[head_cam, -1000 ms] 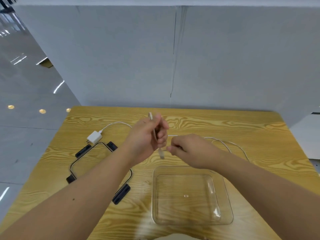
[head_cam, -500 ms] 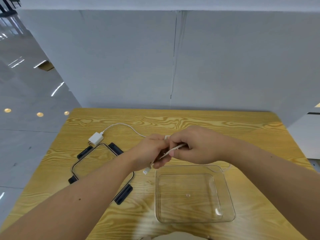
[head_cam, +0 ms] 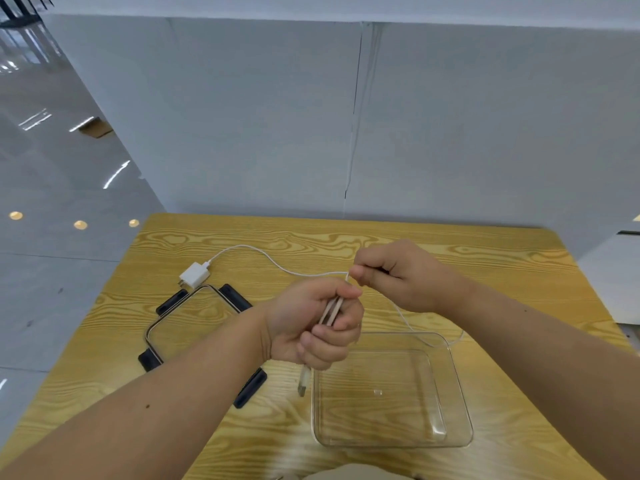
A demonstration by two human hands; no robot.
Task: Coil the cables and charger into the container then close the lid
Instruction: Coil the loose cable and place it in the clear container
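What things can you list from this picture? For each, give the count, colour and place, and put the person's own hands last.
table: one, yellow wood grain, under everything
charger: one, white, far left on the table, cable plugged in
cable: one, white, from the charger to both hands, a loop trailing behind the container
plug: one, silvery, hanging below the left hand
container: one, clear, near right, nothing inside
lid: one, clear with black clips, left of the container
left hand: closed on folded cable
right hand: pinching the cable

The container (head_cam: 391, 389) is open on top, and both hands hang over its far-left corner. Left of it lies the lid (head_cam: 194, 327) (flat, with black clips). The cable (head_cam: 263, 258) crosses the far table (head_cam: 485, 258).
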